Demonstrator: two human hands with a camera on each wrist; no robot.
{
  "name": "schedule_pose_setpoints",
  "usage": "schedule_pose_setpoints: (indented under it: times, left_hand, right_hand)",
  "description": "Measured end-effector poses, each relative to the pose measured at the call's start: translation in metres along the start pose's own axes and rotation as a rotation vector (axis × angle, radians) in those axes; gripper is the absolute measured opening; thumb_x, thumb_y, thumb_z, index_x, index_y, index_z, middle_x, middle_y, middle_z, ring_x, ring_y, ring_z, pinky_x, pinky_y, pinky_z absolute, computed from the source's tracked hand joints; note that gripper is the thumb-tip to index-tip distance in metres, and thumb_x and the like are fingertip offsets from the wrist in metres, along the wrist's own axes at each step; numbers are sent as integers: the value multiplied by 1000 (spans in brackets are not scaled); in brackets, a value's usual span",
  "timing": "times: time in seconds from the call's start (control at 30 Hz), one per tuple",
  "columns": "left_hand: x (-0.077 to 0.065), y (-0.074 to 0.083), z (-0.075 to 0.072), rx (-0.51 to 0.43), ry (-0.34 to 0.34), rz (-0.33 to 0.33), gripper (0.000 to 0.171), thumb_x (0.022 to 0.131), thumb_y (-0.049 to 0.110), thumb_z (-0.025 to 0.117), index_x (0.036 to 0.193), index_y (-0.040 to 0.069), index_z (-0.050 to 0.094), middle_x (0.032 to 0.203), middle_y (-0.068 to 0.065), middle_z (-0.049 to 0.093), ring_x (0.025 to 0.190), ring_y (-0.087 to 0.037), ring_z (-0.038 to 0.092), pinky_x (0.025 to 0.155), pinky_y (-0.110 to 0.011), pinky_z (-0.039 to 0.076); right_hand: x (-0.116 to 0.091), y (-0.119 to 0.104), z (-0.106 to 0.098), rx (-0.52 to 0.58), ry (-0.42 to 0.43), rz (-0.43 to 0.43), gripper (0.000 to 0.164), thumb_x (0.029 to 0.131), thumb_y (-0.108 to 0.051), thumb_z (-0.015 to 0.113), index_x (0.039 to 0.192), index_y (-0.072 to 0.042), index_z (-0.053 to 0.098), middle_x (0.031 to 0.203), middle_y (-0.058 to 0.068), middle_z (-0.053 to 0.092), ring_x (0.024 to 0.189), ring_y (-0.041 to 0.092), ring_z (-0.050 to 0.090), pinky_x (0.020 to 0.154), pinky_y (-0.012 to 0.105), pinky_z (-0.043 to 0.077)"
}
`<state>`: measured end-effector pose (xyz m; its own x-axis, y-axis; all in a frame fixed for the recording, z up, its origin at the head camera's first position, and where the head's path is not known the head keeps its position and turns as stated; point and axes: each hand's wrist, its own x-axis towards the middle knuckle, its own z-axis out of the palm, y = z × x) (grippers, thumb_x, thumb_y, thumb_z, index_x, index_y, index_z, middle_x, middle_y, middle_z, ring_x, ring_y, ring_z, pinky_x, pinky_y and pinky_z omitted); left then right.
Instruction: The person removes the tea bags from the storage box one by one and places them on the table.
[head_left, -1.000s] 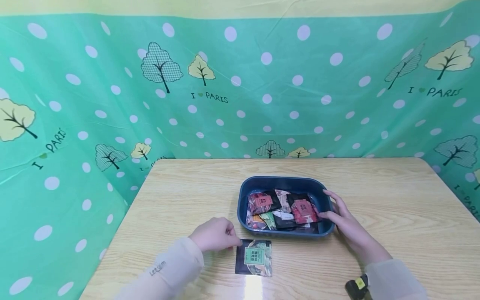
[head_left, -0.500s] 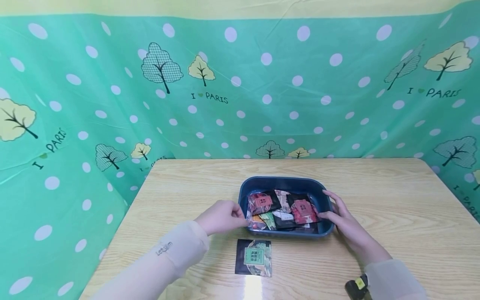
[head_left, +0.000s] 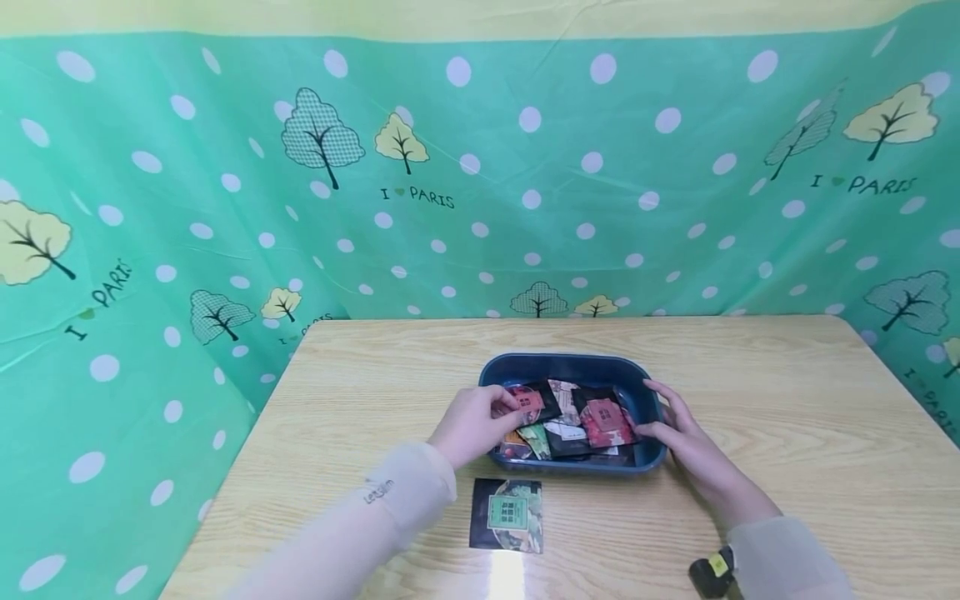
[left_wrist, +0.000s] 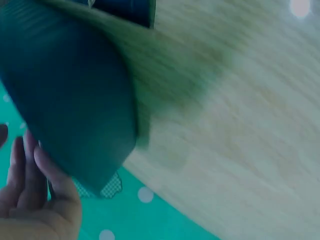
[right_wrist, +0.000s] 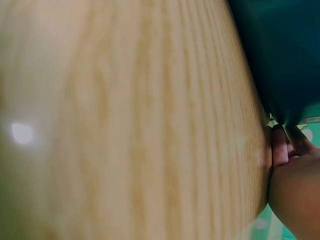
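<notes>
A dark blue plastic box [head_left: 577, 468] holds several flat printed packets. Over its left end is my left hand [head_left: 476, 421], thumb and fingertips right at a black packet with a red label [head_left: 529, 402]. In the left wrist view, the box's outer wall [left_wrist: 75, 95] covers part of the fingers [left_wrist: 55, 175]. My right hand [head_left: 697, 450] grips the box's right end, thumb and forefinger at the rim; in the right wrist view its fingers lie by the wall [right_wrist: 280, 60]. Another black packet with a green label [head_left: 507, 514] lies on the table in front of the box.
Inside the box a second red-labelled packet [head_left: 607, 419] lies to the right. The wooden table [head_left: 787, 392] meets a green dotted curtain [head_left: 600, 208] at the back and left. A dark strap with a yellow patch [head_left: 716, 567] is at the right wrist.
My left hand has left the green-labelled packet on the table and moved up and right, over the box rim to the packets inside. The right hand and the box have stayed in place.
</notes>
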<state>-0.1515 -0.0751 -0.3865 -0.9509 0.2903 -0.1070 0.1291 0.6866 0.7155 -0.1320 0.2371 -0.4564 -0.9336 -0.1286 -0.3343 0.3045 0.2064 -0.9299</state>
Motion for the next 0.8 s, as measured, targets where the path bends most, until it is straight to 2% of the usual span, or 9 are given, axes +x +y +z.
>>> schedule_pose_setpoints:
  times: [0.17,0.37,0.53,0.67,0.8]
  left_hand:
    - [5,1,11,143,51,49,18,95,27,67,105,13,72,94,3,72,82,-9,62,79,-30,53]
    - [9,-4,20,445,98,161,25,93,26,68,111,9,72,105,-5,74,96,-19,65,89,-36,54]
    - [11,-9,28,668,132,260,25,90,28,70,106,8,73,101,-7,75,89,-21,65,83,-34,55]
    - [14,-9,34,754,130,295,23,87,28,73,99,8,73,95,-5,75,82,-19,63,81,-32,53]
    - [18,-8,38,803,128,287,26,84,33,75,96,11,74,92,-3,75,78,-19,60,75,-32,53]
  right_hand:
    - [0,0,0,4,6,-3,84,96,-19,59,159,-28,3,164,23,-10,150,47,-9,112,73,-3]
    - [0,1,1,-2,8,1,82,97,-20,58,158,-28,4,165,23,-7,151,46,-6,113,72,-2]
    - [1,1,3,3,-1,-1,82,97,-19,57,159,-27,4,164,25,-3,151,47,-3,114,71,-1]
    - [1,1,2,2,0,-1,82,97,-18,57,159,-27,3,164,25,-3,151,47,-3,114,71,-1]
    - [0,1,1,4,1,-10,82,97,-18,57,159,-28,4,164,26,-4,150,48,-3,113,72,-1]
